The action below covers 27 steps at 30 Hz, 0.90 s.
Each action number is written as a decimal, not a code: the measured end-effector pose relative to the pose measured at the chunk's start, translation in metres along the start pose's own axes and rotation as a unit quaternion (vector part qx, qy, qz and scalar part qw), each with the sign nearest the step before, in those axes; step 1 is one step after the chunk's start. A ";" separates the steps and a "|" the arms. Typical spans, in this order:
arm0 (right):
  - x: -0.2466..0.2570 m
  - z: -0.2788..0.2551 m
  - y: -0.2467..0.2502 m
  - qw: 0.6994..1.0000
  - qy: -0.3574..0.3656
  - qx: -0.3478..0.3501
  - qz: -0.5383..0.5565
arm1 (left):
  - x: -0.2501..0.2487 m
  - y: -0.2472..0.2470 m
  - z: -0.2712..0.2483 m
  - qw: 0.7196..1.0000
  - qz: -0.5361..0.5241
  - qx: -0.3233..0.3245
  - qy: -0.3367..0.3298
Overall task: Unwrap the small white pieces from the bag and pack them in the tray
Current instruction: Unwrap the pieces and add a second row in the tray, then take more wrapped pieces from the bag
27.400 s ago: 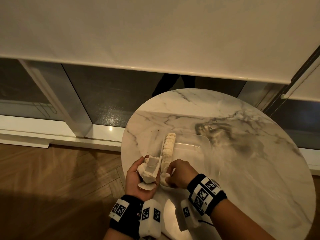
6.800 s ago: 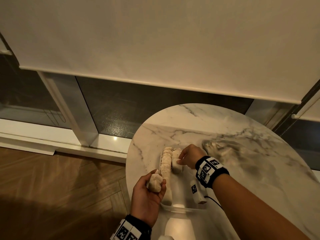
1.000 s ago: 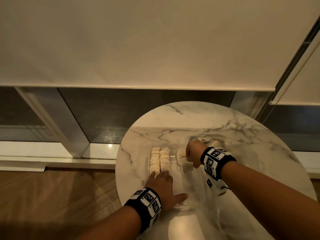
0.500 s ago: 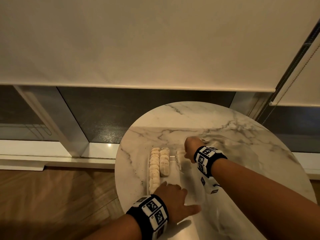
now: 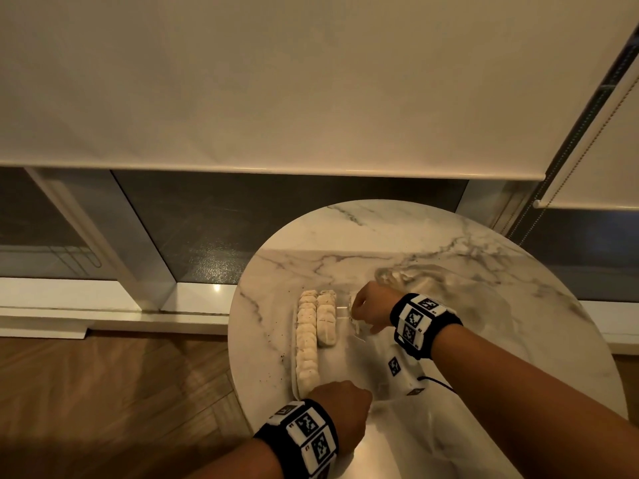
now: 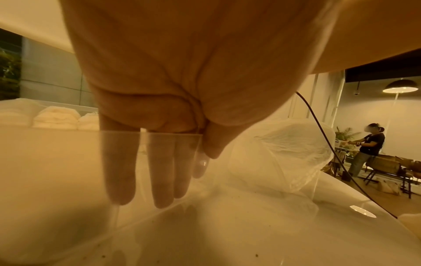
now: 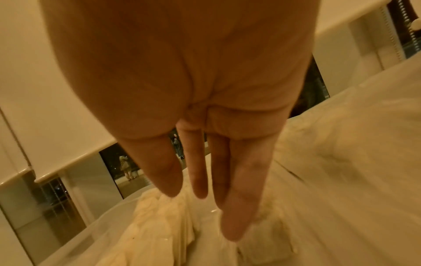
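A clear tray (image 5: 345, 357) lies on the round marble table (image 5: 484, 340), with two rows of small white pieces (image 5: 307, 340) along its left side. My left hand (image 5: 340, 402) holds the tray's near wall (image 6: 56, 162): its fingers (image 6: 159, 171) show through the clear wall and the thumb lies on the near side. My right hand (image 5: 366, 307) reaches to the tray's far end, where a white piece (image 5: 353, 302) sits beside it. In the right wrist view its fingers (image 7: 232, 207) are straight and point down onto the white pieces (image 7: 159, 225). The clear plastic bag (image 5: 432, 285) lies crumpled behind my right hand.
The table's left rim (image 5: 238, 340) drops to a wooden floor (image 5: 103, 392). A window with a lowered blind (image 5: 276, 98) stands behind. A thin black cable (image 6: 318, 135) hangs from my right wrist over the table. A person (image 6: 369, 144) stands far off in the room.
My left hand slid back from the near end of the rows to the tray's near wall. My right hand stayed at the far end, beside the new piece.
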State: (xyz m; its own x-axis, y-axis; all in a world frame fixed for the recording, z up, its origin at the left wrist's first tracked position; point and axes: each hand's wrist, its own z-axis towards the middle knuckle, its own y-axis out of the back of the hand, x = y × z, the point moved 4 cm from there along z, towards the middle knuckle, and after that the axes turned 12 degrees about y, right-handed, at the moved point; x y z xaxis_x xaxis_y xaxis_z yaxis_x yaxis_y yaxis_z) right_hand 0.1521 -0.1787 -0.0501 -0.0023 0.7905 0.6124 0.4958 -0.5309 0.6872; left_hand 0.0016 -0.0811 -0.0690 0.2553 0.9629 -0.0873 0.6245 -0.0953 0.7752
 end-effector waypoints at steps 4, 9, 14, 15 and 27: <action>-0.001 0.003 -0.008 0.999 0.008 0.021 -0.050 | 0.001 -0.001 -0.001 1.000 -0.008 0.000 0.004; 0.000 -0.003 0.003 0.999 0.039 -0.032 -0.020 | 0.004 -0.005 0.004 1.000 -0.010 -0.013 0.008; 0.008 -0.045 0.035 0.979 0.104 -0.150 0.086 | 0.009 -0.003 0.017 0.998 -0.013 -0.057 0.028; 0.007 -0.057 0.040 0.971 0.111 -0.174 0.120 | 0.011 -0.002 0.019 0.997 -0.012 -0.069 0.032; -0.050 -0.194 0.056 0.917 0.064 -0.259 0.297 | -0.021 0.041 -0.002 0.864 -0.234 -0.413 -0.169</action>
State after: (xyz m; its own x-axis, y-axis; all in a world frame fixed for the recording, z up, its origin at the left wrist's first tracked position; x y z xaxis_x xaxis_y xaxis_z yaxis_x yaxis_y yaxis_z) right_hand 0.0116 -0.3071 0.0330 0.0167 0.2901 0.9568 -0.0365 -0.9562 0.2905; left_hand 0.0204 -0.1046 -0.0342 0.4060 0.7050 -0.5814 0.0145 0.6312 0.7755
